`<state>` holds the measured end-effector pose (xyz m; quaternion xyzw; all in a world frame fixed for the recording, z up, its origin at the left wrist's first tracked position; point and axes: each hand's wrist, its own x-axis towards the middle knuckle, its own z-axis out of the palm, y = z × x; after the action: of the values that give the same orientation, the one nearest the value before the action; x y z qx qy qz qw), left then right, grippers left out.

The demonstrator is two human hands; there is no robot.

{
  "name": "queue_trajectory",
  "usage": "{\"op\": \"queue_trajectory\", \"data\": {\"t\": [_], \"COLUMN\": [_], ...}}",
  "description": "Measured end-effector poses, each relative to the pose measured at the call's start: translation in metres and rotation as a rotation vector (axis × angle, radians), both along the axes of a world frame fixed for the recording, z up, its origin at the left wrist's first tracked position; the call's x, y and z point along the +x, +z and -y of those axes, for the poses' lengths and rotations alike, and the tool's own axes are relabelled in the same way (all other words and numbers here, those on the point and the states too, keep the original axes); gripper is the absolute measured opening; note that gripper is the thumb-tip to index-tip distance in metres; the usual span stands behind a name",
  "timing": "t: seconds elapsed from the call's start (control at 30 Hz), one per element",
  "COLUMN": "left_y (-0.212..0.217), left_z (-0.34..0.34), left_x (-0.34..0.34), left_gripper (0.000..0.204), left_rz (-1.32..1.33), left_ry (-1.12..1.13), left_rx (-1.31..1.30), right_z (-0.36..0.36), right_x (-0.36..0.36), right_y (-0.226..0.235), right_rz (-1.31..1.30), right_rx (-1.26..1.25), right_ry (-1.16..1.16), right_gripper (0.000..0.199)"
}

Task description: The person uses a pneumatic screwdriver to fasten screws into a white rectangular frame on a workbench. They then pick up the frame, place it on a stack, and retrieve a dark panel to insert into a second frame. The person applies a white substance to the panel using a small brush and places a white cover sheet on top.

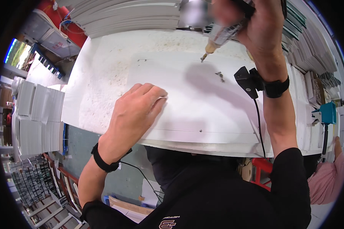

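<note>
My right hand [262, 32] is closed round an electric screwdriver [222, 35] with a see-through body, tilted down to the left. Its tip meets a small screw [202, 60] near the far edge of a flat white panel [179, 110]. Resting over the panel's left part, my left hand [137, 108] has its fingers curled and the thumb close to the forefinger; whatever they may hold is hidden. Several loose screws [220, 76] lie in a small heap right of the screwdriver tip. Another screw [201, 131] shows near the panel's near edge.
The panel lies on a scuffed white worktop [97, 76]. Stacks of white boards stand at the left [38, 118], and long pale strips [130, 17] lie behind. A cable [259, 122] hangs from my right wrist strap across the panel. Another person's striped clothing [326, 181] shows at the right.
</note>
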<state>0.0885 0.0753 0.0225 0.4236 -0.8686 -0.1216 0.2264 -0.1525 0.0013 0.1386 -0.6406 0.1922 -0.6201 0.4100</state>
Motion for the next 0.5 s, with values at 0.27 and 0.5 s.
{"op": "queue_trajectory", "data": {"t": [0.27,0.5], "left_y": [-0.016,-0.03], "left_z": [0.065,0.071], "left_x": [-0.113,-0.132], "left_gripper": [0.012,0.011], "left_rz": [-0.009,0.167], "left_ry": [-0.192,-0.187], "left_rx": [0.041,-0.108], "right_z": [-0.011,-0.01], "right_x": [-0.07,-0.075], "right_y": [-0.011,-0.006], "right_rz": [0.09,0.112], "right_rx": [0.044,0.046], "right_ry": [-0.133,-0.098], "right_gripper": [0.035,0.035]}}
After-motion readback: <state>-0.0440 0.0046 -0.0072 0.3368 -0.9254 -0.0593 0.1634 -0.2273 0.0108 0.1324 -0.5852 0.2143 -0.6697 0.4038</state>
